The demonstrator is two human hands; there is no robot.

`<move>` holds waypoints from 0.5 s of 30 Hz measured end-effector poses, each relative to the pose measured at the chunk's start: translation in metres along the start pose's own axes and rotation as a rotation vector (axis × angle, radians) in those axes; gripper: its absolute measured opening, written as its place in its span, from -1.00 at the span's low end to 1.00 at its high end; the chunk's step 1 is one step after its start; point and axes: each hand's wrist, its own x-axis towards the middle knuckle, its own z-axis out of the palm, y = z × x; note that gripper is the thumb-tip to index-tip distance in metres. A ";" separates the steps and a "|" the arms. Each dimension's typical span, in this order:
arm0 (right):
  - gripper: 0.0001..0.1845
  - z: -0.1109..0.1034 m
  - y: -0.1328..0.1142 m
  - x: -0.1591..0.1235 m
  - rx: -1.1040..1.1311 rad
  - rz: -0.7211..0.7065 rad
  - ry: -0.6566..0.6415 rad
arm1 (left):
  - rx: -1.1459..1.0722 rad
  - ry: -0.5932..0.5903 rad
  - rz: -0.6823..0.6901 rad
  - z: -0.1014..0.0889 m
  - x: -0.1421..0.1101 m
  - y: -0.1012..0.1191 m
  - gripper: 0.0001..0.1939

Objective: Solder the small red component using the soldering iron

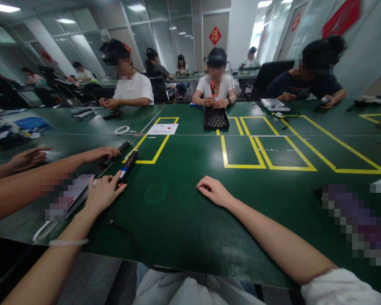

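Note:
My left hand (pixel 103 192) rests on the table at the left, its fingers closed around the near end of a screwdriver-like tool (pixel 127 165). That tool has a black barrel, a blue band and some orange at the near end; its exact kind is unclear. On the green table (pixel 174 228), my right hand (pixel 214 190) lies with curled fingers and nothing visible in them. A phone-like device (pixel 79 188) with a lit screen lies just left of my left hand.
A neighbour's hand (pixel 109 153) touches a dark tool left of mine. Yellow tape outlines (pixel 244 166), a white paper (pixel 163 128), a tape roll (pixel 122 130) and a black tray (pixel 216 119) are farther off. A blurred object (pixel 358 220) lies right. A cable (pixel 136 245) runs along the near edge.

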 end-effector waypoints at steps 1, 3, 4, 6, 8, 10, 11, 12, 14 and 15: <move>-0.87 0.000 0.000 0.000 -0.001 0.001 0.000 | 0.006 0.004 -0.006 0.000 0.000 -0.004 -0.43; -0.87 0.001 0.001 0.000 -0.003 0.004 0.000 | 0.020 0.027 -0.023 0.000 -0.001 -0.007 -0.46; -0.87 0.001 0.001 0.000 -0.002 0.005 0.000 | 0.029 0.051 -0.034 -0.001 -0.002 -0.007 -0.48; -0.87 0.001 0.002 0.000 -0.001 0.006 -0.001 | 0.045 0.101 -0.058 -0.004 -0.006 -0.003 -0.52; -0.87 0.001 0.003 0.000 -0.004 0.004 -0.004 | 0.048 0.114 -0.087 -0.009 -0.010 0.002 -0.57; -0.88 0.001 0.002 0.000 -0.010 0.000 -0.007 | 0.039 0.076 -0.128 -0.015 -0.012 0.005 -0.61; -0.88 0.001 0.002 0.000 -0.014 -0.002 -0.006 | 0.031 0.052 -0.146 -0.018 -0.013 0.006 -0.61; -0.88 0.001 0.002 0.000 -0.018 -0.003 -0.006 | 0.018 0.038 -0.160 -0.021 -0.012 0.007 -0.60; -0.88 0.001 0.002 0.000 -0.026 -0.005 -0.006 | -0.028 0.047 -0.176 -0.028 -0.011 0.010 -0.59; -0.88 0.001 0.002 0.000 -0.030 -0.005 -0.006 | -0.069 0.065 -0.181 -0.032 -0.009 0.014 -0.58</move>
